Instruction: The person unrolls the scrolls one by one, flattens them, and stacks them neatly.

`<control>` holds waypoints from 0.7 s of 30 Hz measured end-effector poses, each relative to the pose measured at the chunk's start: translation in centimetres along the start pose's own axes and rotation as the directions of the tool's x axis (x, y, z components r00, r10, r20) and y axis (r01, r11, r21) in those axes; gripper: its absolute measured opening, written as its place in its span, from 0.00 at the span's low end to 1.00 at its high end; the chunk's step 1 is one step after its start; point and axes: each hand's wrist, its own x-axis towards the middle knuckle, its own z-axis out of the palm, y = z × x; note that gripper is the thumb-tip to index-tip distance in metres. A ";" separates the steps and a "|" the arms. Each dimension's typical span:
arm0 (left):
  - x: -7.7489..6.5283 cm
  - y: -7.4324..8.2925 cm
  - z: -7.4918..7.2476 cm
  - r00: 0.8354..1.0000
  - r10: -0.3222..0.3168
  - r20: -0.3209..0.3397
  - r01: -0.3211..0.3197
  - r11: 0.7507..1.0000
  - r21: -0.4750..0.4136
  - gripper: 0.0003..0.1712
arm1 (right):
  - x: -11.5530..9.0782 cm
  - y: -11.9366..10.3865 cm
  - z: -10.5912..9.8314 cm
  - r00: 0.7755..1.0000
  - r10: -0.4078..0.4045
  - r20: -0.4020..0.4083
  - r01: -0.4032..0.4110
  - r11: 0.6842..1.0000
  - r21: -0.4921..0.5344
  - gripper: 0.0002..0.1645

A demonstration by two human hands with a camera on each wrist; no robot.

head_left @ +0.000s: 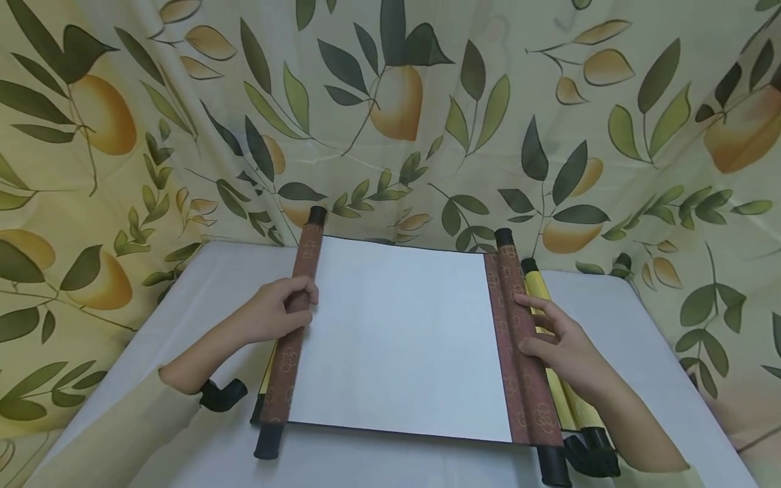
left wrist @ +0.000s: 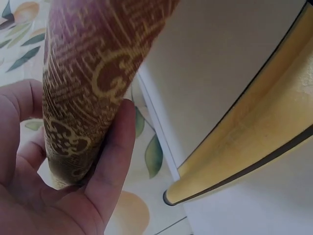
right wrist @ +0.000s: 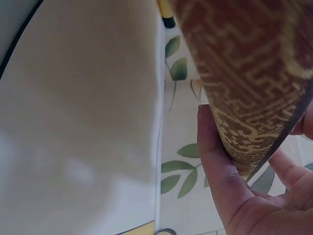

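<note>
A hanging scroll with red-brown patterned rollers and black end knobs is spread between my hands, its blank white sheet (head_left: 403,339) facing up. My left hand (head_left: 274,312) grips the left roller (head_left: 287,373) near its middle, thumb and fingers around it. On the other side my right hand (head_left: 567,349) holds the right roller (head_left: 539,400), fingertips on its upper face. Gold patterning shows on the left roller (left wrist: 88,83) in the left wrist view and on the right roller (right wrist: 244,83) in the right wrist view.
Another scroll, yellow (head_left: 539,285), lies beneath the red-brown one, mostly hidden by it. Its yellow edge also appears in the left wrist view (left wrist: 244,142). A white-topped table (head_left: 171,291) carries everything, with a fruit-and-leaf patterned curtain (head_left: 488,169) behind it.
</note>
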 end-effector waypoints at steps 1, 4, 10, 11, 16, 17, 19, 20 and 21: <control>0.0 0.0 0.0 1.000 -0.001 0.001 0.001 1.000 0.003 0.09 | 0.0 0.0 0.0 1.000 0.002 0.000 -0.002 1.000 -0.002 0.43; 0.0 -0.1 0.2 1.000 0.014 0.000 -0.014 0.999 0.031 0.12 | -0.1 0.1 0.0 1.000 0.005 0.002 -0.005 1.000 -0.001 0.43; 0.0 -0.3 0.3 0.999 0.047 -0.010 -0.046 0.995 0.084 0.15 | -0.4 0.3 -0.1 1.000 0.010 -0.001 -0.010 1.000 -0.004 0.43; 0.0 -0.4 0.2 0.999 0.047 -0.012 -0.046 0.995 0.083 0.14 | -0.4 0.3 -0.1 1.000 0.012 -0.004 -0.012 1.000 -0.005 0.43; -0.2 -0.5 -0.3 0.999 0.034 -0.005 -0.033 0.997 0.075 0.12 | -0.5 0.4 0.0 1.000 0.025 -0.007 -0.025 1.000 0.002 0.43; -0.2 -0.6 -0.4 0.999 0.032 0.000 -0.032 0.997 0.076 0.12 | -0.5 0.5 0.0 1.000 0.027 -0.008 -0.027 1.000 0.003 0.44; -0.4 -0.6 -0.5 1.000 0.028 0.008 -0.028 0.996 0.080 0.12 | -0.6 0.6 0.0 1.000 0.027 -0.008 -0.027 1.000 0.005 0.44; -0.4 -0.6 -0.6 1.000 0.028 0.011 -0.029 0.996 0.084 0.11 | -0.6 0.6 0.0 1.000 0.027 -0.010 -0.027 1.000 0.004 0.44; -0.5 -0.7 -0.6 1.000 0.029 0.012 -0.030 0.996 0.085 0.10 | -0.6 0.7 -0.1 1.000 0.025 -0.011 -0.025 1.000 0.002 0.44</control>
